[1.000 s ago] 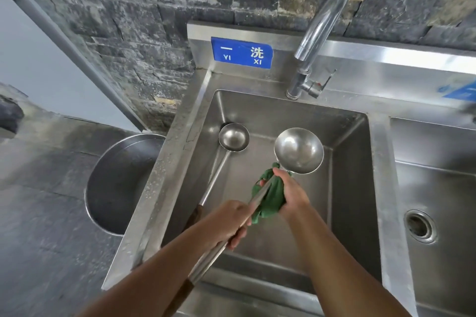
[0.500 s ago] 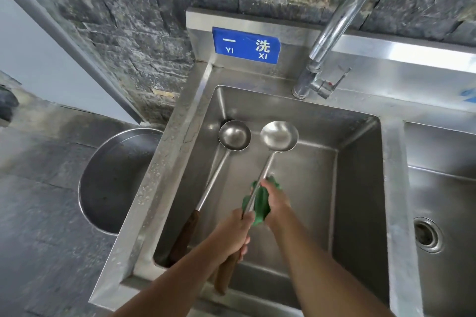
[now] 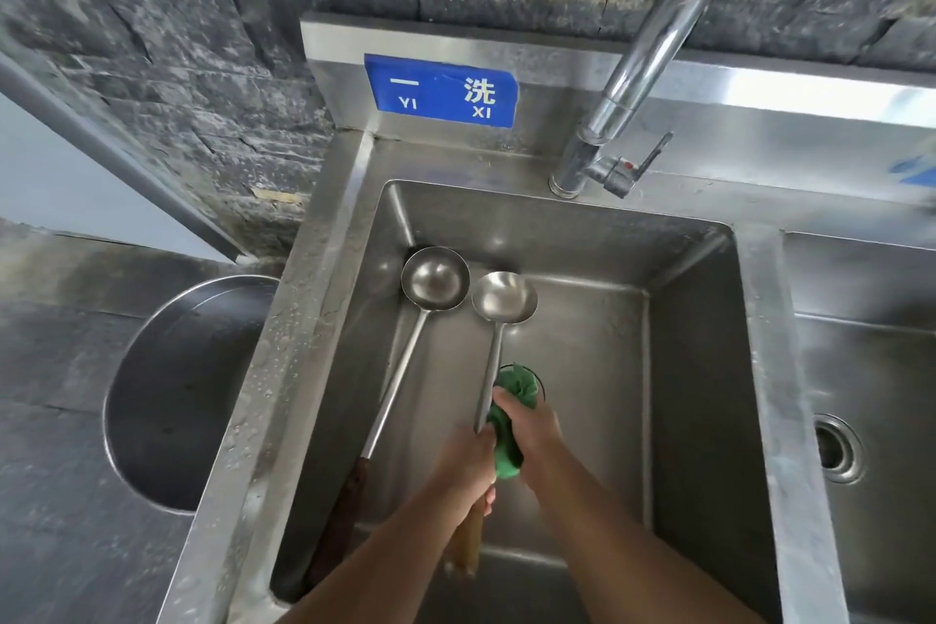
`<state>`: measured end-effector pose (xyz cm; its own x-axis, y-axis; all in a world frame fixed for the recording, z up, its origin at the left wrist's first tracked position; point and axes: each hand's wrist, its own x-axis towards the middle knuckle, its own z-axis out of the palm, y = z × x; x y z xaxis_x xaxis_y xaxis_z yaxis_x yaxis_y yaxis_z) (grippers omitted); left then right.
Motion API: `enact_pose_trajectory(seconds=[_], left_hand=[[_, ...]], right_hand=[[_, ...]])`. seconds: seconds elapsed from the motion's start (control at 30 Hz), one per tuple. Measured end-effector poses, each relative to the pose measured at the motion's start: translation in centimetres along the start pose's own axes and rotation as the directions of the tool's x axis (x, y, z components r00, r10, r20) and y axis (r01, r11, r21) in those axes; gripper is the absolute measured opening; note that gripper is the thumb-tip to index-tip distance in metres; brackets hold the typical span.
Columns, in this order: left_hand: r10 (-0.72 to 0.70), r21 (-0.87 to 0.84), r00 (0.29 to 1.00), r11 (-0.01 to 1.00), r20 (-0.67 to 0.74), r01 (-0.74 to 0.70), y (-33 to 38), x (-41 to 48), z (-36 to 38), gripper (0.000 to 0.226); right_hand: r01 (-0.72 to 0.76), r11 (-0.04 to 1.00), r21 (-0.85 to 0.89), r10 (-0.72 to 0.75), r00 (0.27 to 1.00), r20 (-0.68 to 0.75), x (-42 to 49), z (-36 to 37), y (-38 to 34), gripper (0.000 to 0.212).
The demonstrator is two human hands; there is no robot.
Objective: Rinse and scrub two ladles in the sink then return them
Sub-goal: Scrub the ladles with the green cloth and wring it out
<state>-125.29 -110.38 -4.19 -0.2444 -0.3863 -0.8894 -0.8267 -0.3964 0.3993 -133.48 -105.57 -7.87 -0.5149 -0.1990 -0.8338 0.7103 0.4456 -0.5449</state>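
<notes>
The left hand (image 3: 468, 464) wraps its fingers round a ladle (image 3: 504, 302) handle; the right hand (image 3: 534, 426) clutches a green cloth (image 3: 515, 385), apparently against it.

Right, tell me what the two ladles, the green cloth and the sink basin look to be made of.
Held shiny ladle: polished steel by its mirror-like bowl; pale brown grip, probably wood. Leaning ladle: same bright metal, with a darker, likely wooden grip. Crumpled green cloth: soft woven or fibrous fabric, exact kind unclear. Rectangular sink basin: brushed stainless steel, dull sheen with blurred reflections.
</notes>
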Motion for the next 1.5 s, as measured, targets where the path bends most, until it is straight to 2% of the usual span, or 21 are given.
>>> enact_pose_trajectory(seconds=[0.07, 0.13, 0.3, 0.37, 0.47, 0.6, 0.7, 0.77, 0.83, 0.93, 1.0, 1.03, 1.07, 1.13, 1.2, 1.3, 1.4, 1.5], left_hand=[[-0.012, -0.019, 1.0, 1.0, 0.017, 0.012, 0.3, 0.7, 0.4, 0.039], [-0.047, -0.05, 0.998, 0.998, 0.042, 0.049, 0.1, 1.4, 1.0, 0.039], [-0.149, -0.107, 0.98, 0.981, 0.134, 0.164, -1.9, 2.2, 3.2, 0.04], [-0.114, -0.097, 0.984, 0.987, 0.139, 0.128, -3.3, 2.9, 4.1, 0.035], [0.011, 0.015, 0.996, 1.0, 0.089, -0.012, -5.3, 4.3, 5.0, 0.031], [0.02, 0.022, 0.991, 0.999, 0.134, -0.023, -5.8, 5.1, 5.3, 0.033], [0.014, 0.141, 0.99, 0.989, 0.139, -0.033, -5.6, 5.6, 5.0, 0.038], [-0.007, 0.213, 0.99, 0.977, 0.142, -0.023, -5.6, 5.7, 4.8, 0.041], [-0.012, 0.3, 0.996, 0.954, 0.092, -0.016, -5.9, 5.8, 4.6, 0.042], [0.114, 0.309, 0.992, 0.947, -0.052, -0.092, -5.4, 4.7, 4.2, 0.034], [0.293, 0.239, 0.95, 0.935, -0.107, -0.262, -3.7, 2.5, 3.7, 0.024], [0.333, 0.156, 0.938, 0.936, -0.096, -0.316, -2.7, 1.1, 3.5, 0.023], [0.334, 0.048, 0.941, 0.942, -0.059, -0.332, -1.8, 0.0, 3.5, 0.025], [0.288, -0.177, 0.954, 0.946, 0.082, -0.27, -0.5, -2.5, 3.5, 0.033], [0.263, -0.312, 0.948, 0.929, 0.179, -0.198, 0.4, -4.4, 3.4, 0.036], [0.294, -0.389, 0.931, 0.901, 0.218, -0.193, 1.5, -6.3, 3.2, 0.039], [0.33, -0.407, 0.918, 0.886, 0.22, -0.221, 2.7, -8.4, 3.6, 0.036], [0.363, -0.384, 0.914, 0.882, 0.182, -0.274, 3.5, -9.8, 4.3, 0.037]], right_hand=[[0.012, 0.999, -0.038, -0.012, 1.0, -0.018, 0.2, -0.4, -0.2, 0.015], [0.034, 0.995, -0.095, -0.034, 0.999, -0.006, 0.7, -1.0, 0.0, 0.023], [0.092, 0.929, -0.359, -0.081, 0.996, 0.043, 2.3, -3.0, 2.3, 0.035], [0.097, 0.898, -0.43, -0.08, 0.995, 0.057, 2.7, -3.6, 3.7, 0.044], [0.094, 0.873, -0.479, -0.055, 0.994, 0.094, 4.5, -4.4, 6.6, 0.058], [0.099, 0.871, -0.481, -0.055, 0.993, 0.103, 4.8, -4.6, 7.0, 0.059], [0.108, 0.875, -0.472, -0.071, 0.993, 0.096, 3.5, -5.0, 5.7, 0.038], [0.107, 0.888, -0.447, -0.082, 0.994, 0.074, 2.6, -5.6, 5.4, 0.029], [0.092, 0.919, -0.382, -0.078, 0.996, 0.053, 1.4, -6.3, 5.0, 0.028], [0.062, 0.983, -0.172, -0.056, 0.998, 0.04, -1.0, -7.3, 3.9, 0.037], [0.064, 0.998, -0.03, -0.061, 0.995, 0.077, -2.8, -7.8, 2.8, 0.035], [0.067, 0.997, 0.038, -0.071, 0.991, 0.113, -3.8, -8.0, 2.1, 0.03], [0.068, 0.991, 0.112, -0.084, 0.986, 0.146, -4.9, -8.1, 1.3, 0.028], [0.104, 0.975, 0.198, -0.14, 0.975, 0.173, -7.3, -8.4, -0.3, 0.029], [0.231, 0.968, 0.099, -0.24, 0.966, 0.099, -9.1, -8.6, -1.7, 0.025], [0.418, 0.906, -0.059, -0.417, 0.908, 0.027, -11.2, -9.2, -3.6, 0.024], [0.551, 0.755, -0.357, -0.584, 0.812, 0.017, -13.2, -10.4, -5.5, 0.035], [0.53, 0.582, -0.617, -0.69, 0.724, -0.029, -14.7, -11.7, -6.8, 0.039]])
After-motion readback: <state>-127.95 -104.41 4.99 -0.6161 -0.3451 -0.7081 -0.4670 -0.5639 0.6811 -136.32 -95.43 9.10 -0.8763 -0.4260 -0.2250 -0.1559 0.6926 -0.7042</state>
